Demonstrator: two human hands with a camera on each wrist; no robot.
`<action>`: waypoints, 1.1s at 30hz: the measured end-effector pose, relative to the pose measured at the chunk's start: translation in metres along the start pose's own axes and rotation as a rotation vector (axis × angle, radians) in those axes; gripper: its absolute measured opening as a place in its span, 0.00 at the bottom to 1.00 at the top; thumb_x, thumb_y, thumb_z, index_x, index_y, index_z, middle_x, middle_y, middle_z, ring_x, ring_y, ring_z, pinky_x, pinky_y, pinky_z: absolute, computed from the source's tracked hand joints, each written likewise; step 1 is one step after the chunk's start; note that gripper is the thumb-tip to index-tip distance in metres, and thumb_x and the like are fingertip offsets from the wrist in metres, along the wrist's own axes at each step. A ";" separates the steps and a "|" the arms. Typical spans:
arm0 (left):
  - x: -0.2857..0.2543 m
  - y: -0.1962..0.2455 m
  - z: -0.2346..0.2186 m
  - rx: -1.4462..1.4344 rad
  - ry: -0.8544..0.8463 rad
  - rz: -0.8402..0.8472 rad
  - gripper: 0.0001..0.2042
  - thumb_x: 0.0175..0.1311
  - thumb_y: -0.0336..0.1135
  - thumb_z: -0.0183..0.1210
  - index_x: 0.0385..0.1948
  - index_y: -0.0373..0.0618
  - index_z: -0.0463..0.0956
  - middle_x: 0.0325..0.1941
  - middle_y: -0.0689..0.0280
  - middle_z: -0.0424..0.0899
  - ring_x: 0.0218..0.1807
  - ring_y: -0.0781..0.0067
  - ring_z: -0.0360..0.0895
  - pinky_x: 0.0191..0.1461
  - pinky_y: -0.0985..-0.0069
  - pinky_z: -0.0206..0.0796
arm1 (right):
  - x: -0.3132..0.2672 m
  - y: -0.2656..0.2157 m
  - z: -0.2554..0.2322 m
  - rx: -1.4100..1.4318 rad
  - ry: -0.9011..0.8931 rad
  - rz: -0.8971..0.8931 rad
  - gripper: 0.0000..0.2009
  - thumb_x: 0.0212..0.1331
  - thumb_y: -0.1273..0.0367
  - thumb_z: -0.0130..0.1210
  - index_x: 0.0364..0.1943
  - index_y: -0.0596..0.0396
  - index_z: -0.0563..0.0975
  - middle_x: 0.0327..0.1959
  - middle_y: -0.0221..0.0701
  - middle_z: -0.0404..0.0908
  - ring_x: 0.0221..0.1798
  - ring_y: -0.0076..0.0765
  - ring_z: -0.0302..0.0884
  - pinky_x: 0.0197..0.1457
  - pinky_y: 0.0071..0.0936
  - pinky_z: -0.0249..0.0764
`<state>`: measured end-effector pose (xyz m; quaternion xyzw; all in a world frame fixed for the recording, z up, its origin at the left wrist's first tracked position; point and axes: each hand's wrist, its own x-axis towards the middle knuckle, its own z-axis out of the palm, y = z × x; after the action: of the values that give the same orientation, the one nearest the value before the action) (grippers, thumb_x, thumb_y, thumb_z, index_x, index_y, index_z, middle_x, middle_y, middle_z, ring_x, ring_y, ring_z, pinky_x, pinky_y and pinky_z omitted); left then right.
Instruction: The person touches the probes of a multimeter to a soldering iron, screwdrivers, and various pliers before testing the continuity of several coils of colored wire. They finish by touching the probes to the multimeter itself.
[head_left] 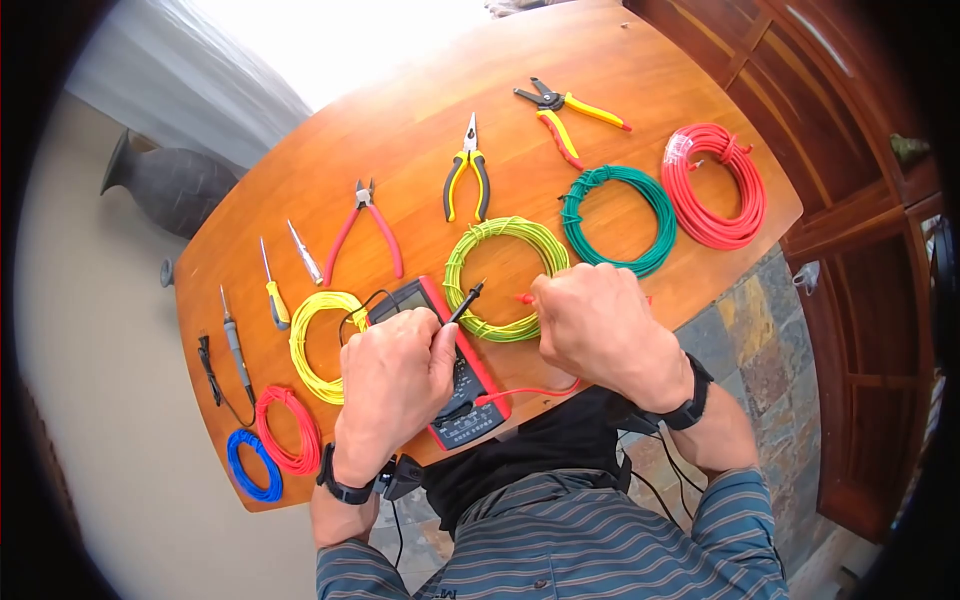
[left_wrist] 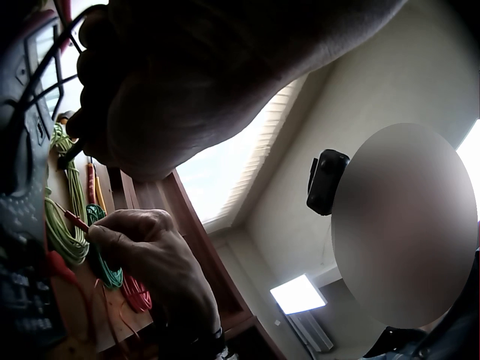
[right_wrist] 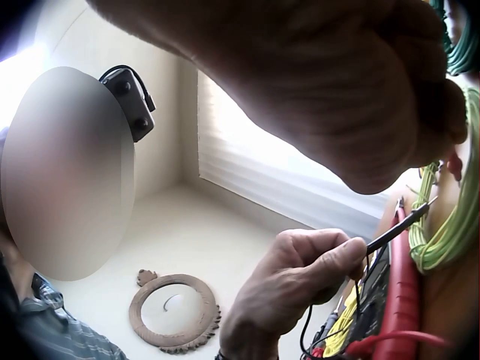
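My left hand (head_left: 398,370) grips a black test probe (head_left: 467,299), its metal tip pointing up and to the right. A red test probe (head_left: 524,298) is pinched in my right hand (head_left: 605,325), its tip aimed left toward the black one, a gap between the two. Both hands are over the near side of the table. Partly covered by the left hand lies a multimeter (head_left: 470,390) with a red edge; a red lead (head_left: 540,390) and a black lead run from it. Under the probe tips is a yellow-green wire coil (head_left: 465,325).
On the wooden table (head_left: 420,150) lie green (head_left: 665,215), red (head_left: 745,215), yellow (head_left: 305,365) and blue (head_left: 240,470) wire coils. Long-nose pliers (head_left: 470,165), wire strippers (head_left: 550,100), red-handled cutters (head_left: 365,210), screwdrivers and a soldering iron (head_left: 236,350) lie beyond them.
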<state>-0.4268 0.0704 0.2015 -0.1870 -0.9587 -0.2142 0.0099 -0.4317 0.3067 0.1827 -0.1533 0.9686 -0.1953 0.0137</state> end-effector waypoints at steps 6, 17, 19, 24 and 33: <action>-0.008 0.001 -0.006 -0.016 -0.016 -0.007 0.10 0.68 0.33 0.68 0.28 0.39 0.79 0.25 0.54 0.82 0.31 0.46 0.83 0.34 0.56 0.71 | 0.004 -0.003 0.012 0.051 0.043 -0.025 0.08 0.64 0.70 0.60 0.28 0.58 0.80 0.27 0.45 0.84 0.32 0.59 0.85 0.35 0.52 0.79; -0.048 -0.026 -0.035 -0.154 -0.003 -0.107 0.07 0.67 0.28 0.68 0.30 0.36 0.82 0.21 0.59 0.80 0.22 0.65 0.78 0.28 0.69 0.66 | 0.005 0.001 0.017 0.044 0.060 0.019 0.09 0.66 0.69 0.63 0.30 0.59 0.79 0.29 0.45 0.84 0.33 0.60 0.84 0.37 0.52 0.78; -0.053 -0.037 -0.045 -0.158 0.008 -0.207 0.08 0.67 0.30 0.69 0.29 0.36 0.81 0.22 0.57 0.81 0.23 0.59 0.80 0.29 0.65 0.68 | 0.006 0.000 0.019 0.036 0.061 0.016 0.09 0.66 0.69 0.64 0.31 0.59 0.79 0.29 0.45 0.84 0.33 0.60 0.84 0.37 0.52 0.78; -0.048 -0.087 -0.064 0.041 0.363 -0.407 0.09 0.70 0.31 0.68 0.32 0.34 0.82 0.23 0.55 0.82 0.23 0.63 0.79 0.30 0.67 0.67 | 0.007 -0.004 0.023 0.010 0.108 -0.040 0.03 0.62 0.74 0.58 0.31 0.58 0.78 0.27 0.45 0.83 0.31 0.58 0.86 0.34 0.52 0.80; -0.067 -0.092 -0.070 -0.060 0.417 -0.417 0.06 0.72 0.27 0.67 0.34 0.34 0.82 0.22 0.63 0.78 0.21 0.76 0.68 0.28 0.73 0.60 | 0.010 -0.007 0.022 -0.005 0.119 -0.022 0.06 0.67 0.72 0.58 0.31 0.57 0.78 0.27 0.45 0.83 0.32 0.59 0.86 0.35 0.52 0.81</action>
<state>-0.4022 -0.0595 0.2214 0.0615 -0.9470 -0.2735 0.1568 -0.4376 0.2891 0.1649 -0.1521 0.9664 -0.2017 -0.0466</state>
